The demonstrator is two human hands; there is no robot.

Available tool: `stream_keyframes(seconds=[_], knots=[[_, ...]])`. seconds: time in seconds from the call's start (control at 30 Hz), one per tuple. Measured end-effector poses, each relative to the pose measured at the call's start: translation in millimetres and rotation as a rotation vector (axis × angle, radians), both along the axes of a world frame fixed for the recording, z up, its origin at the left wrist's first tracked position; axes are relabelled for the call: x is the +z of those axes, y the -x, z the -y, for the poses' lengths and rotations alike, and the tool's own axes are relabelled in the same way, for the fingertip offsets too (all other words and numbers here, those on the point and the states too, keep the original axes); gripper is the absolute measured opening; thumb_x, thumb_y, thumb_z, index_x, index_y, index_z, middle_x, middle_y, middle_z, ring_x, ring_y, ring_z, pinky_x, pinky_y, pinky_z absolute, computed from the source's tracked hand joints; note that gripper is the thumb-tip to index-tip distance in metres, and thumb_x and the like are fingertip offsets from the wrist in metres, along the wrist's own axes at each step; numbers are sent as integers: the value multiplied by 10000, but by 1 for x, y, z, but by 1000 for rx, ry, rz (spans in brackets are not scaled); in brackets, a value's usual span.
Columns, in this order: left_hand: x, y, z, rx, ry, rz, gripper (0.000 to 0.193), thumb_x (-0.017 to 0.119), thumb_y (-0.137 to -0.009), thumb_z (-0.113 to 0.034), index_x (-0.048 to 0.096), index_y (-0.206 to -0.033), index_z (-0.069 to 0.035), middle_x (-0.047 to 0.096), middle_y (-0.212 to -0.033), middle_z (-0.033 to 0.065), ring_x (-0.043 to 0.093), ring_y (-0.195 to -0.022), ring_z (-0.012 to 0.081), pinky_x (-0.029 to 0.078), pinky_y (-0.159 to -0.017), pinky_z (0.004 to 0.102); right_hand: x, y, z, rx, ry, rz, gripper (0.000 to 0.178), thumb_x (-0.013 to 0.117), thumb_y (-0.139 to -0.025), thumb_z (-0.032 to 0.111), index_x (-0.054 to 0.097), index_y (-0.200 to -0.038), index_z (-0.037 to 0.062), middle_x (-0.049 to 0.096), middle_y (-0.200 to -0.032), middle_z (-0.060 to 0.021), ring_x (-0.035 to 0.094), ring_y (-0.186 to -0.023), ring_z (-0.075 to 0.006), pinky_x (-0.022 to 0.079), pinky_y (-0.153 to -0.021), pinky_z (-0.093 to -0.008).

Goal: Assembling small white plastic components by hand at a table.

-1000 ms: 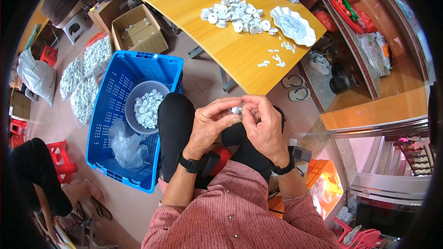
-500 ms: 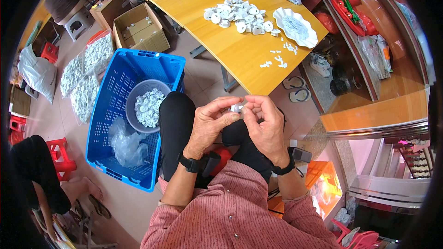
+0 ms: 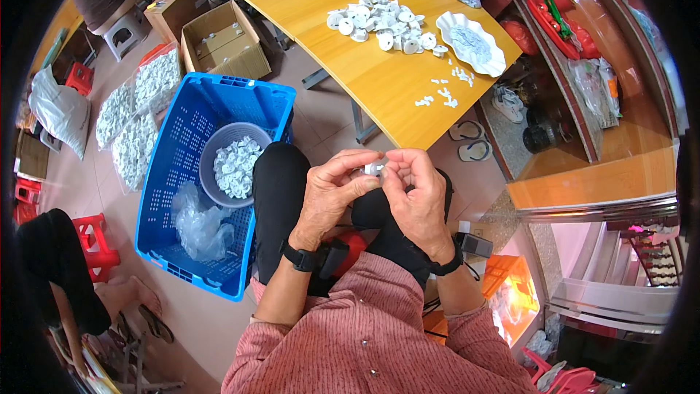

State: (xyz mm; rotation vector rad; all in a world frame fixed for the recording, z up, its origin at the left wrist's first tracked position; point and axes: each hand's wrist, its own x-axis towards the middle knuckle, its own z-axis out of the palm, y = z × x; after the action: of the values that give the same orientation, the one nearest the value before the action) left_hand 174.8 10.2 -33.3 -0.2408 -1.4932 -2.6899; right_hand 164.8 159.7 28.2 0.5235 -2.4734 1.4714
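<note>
Above my lap, a small white plastic part (image 3: 373, 168) is pinched between the fingertips of my left hand (image 3: 328, 195). My right hand (image 3: 417, 197) is closed against the part's right side; its fingers hide whatever else they may hold. Beyond the hands, a pile of white round plastic parts (image 3: 384, 25) lies on the yellow table (image 3: 306, 1). Several tiny white pieces (image 3: 446, 96) are scattered near the table's corner. Beside them, a white wavy-edged dish (image 3: 497, 66) holds many small pale pieces. Left of my knee, a grey-purple bowl (image 3: 206, 169) contains white parts (image 3: 235, 168).
The bowl sits in a blue crate (image 3: 237, 286) with a crumpled clear bag (image 3: 200, 230). Filled clear bags (image 3: 136, 149) and a cardboard box (image 3: 251, 66) stand on the floor. A person's leg (image 3: 120, 298) shows at lower left. Shelves (image 3: 598, 201) rise on the right.
Both hands stay together in nearly the same place, with slight finger movement around the white plastic part. The whole view has shifted slightly.
</note>
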Motion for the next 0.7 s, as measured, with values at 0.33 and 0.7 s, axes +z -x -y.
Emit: stream_keyframes(seconds=[0.33, 0.7], knots=[[4, -4, 2, 0, 11, 0, 357, 750, -808, 61, 700, -1157, 0, 650, -1199, 108, 625, -1092, 173, 524, -959, 296, -3, 0, 1, 3, 9, 14, 220, 660, -870, -40, 553, -1059, -10, 666, -878, -117, 671, -714, -164, 546, -619, -285], [-1, -5, 2, 14, 30, 5, 368, 778, -794, 11, 698, -1153, 6, 645, -1183, 112, 623, -1080, 190, 506, -960, 310, -2, -4, 6, 6, 1, -11, 184, 668, -869, -34, 560, -1014, 0, 660, -855, -112, 670, -697, -157, 543, -609, -281]])
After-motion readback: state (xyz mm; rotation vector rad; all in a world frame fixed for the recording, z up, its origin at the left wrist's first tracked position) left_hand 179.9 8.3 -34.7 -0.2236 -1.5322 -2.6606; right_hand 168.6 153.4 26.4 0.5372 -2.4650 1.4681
